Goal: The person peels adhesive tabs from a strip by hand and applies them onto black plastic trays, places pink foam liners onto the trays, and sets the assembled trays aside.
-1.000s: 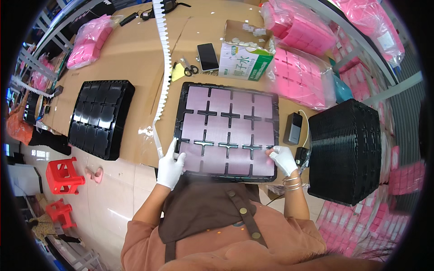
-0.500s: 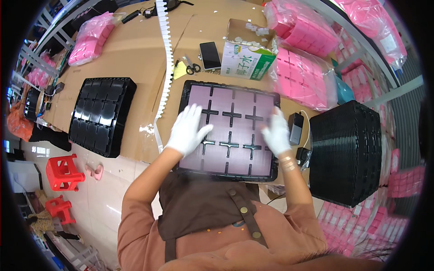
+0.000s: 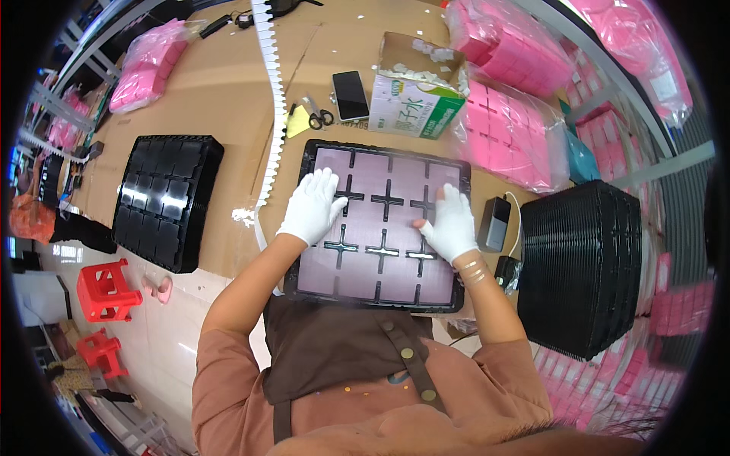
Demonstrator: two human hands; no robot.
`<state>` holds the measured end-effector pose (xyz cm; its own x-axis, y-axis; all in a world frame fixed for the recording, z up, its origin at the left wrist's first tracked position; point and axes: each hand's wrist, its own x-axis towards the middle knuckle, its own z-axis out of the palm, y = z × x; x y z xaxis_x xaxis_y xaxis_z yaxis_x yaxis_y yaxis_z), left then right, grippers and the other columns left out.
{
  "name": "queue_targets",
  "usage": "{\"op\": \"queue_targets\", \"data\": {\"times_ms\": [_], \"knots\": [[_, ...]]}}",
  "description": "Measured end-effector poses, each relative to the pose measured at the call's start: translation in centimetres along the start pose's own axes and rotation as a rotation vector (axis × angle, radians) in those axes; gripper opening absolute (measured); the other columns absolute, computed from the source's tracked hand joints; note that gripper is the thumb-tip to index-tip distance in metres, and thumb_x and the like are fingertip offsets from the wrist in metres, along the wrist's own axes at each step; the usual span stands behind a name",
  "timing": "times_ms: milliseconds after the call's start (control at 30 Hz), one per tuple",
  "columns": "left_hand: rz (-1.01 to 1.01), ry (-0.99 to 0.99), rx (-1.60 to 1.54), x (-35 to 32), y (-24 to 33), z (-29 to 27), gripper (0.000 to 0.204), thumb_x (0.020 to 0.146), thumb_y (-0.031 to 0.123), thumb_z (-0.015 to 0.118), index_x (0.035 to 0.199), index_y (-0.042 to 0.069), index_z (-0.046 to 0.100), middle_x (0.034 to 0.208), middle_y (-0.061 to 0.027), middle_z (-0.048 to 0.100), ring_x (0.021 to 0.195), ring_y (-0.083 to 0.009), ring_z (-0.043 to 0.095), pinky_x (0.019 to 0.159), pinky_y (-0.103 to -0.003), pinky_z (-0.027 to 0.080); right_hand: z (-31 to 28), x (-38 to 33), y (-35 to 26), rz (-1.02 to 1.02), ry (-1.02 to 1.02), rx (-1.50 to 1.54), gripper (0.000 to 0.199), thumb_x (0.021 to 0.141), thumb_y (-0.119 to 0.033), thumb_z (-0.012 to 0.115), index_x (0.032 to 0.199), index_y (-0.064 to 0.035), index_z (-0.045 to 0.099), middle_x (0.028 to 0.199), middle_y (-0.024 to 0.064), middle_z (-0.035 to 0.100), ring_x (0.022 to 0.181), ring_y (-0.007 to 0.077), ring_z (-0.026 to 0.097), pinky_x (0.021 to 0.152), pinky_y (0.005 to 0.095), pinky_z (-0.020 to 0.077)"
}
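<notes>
A black plastic tray (image 3: pixel 380 306) lies on the bench in front of me, with a pinkish-purple sheet (image 3: pixel 363 267) covering its compartments. Black cross-shaped dividers show through the sheet in rows. My left hand (image 3: pixel 310 207), in a white glove, rests flat on the sheet's left side, thumb pointing inward. On the right side lies my gloved right hand (image 3: pixel 454 226), open, with fingers stretched forward and the thumb out; a thumb tip looks bare. Neither hand grips anything.
Stacks of black trays stand left (image 3: pixel 163 201) and right (image 3: pixel 582 270). Beyond are a phone (image 3: pixel 350 96), scissors (image 3: pixel 320 118), a yellow note (image 3: pixel 298 121), and a carton (image 3: pixel 417 102) with white scraps. Pink bagged packs (image 3: pixel 506 133) sit right, near a grey power bank (image 3: pixel 496 224).
My right hand has moved inward and lies farther over the sheet, its thumb now pointing left. My left hand stays on the left side. The whole view has shifted slightly.
</notes>
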<state>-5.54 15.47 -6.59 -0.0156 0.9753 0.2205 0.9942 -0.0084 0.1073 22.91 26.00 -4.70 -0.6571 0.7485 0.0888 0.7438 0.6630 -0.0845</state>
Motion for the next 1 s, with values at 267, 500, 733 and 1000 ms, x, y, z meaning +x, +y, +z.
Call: {"op": "queue_targets", "data": {"times_ms": [267,500,733,1000], "knots": [[-0.112,-0.007,0.010,4.0,0.0,-0.4,0.056,0.093,0.044,0.049,0.120,-0.005,0.050,0.128,-0.0230,0.051,0.119,-0.0350,0.048,0.103,-0.041,0.035,-1.3,4.9,-0.4,0.224,-0.134,-0.086,0.068,0.083,-0.055,0.057,0.115,0.0054,0.059,0.125,0.0229,0.055,0.112,0.0376,0.052,0.098,0.0416,0.0406],[0.249,-0.201,-0.276,-5.8,-2.2,-3.7,0.059,0.085,0.031,0.058,0.134,0.001,0.044,0.143,-0.0193,0.040,0.136,-0.0386,0.030,0.113,-0.050,0.021,-2.2,-5.0,2.4,-0.104,-0.028,0.303,0.062,0.084,-0.039,0.061,0.128,0.0039,0.050,0.128,0.0228,0.053,0.118,0.0409,0.049,0.101,0.0435,0.0396],[0.564,-0.370,-0.297,-15.6,-3.6,-5.1,0.045,0.089,0.035,0.056,0.127,0.011,0.055,0.137,-0.0055,0.050,0.130,-0.0233,0.043,0.112,-0.047,0.024,-1.7,-15.5,-1.1,-0.294,-0.027,0.463,0.047,0.083,-0.036,0.064,0.112,0.0000,0.064,0.112,0.0165,0.065,0.110,0.0351,0.058,0.100,0.0485,0.0403],[0.469,-0.255,-0.358,-14.8,-0.9,-7.1,0.027,0.090,0.025,0.057,0.115,0.014,0.059,0.116,-0.0035,0.060,0.121,-0.0234,0.050,0.108,-0.048,0.031,-4.3,-15.6,-0.5,-0.264,-0.134,0.413,0.028,0.078,-0.023,0.068,0.097,-0.0025,0.069,0.100,0.0153,0.068,0.102,0.0315,0.062,0.102,0.0472,0.0397]]}}
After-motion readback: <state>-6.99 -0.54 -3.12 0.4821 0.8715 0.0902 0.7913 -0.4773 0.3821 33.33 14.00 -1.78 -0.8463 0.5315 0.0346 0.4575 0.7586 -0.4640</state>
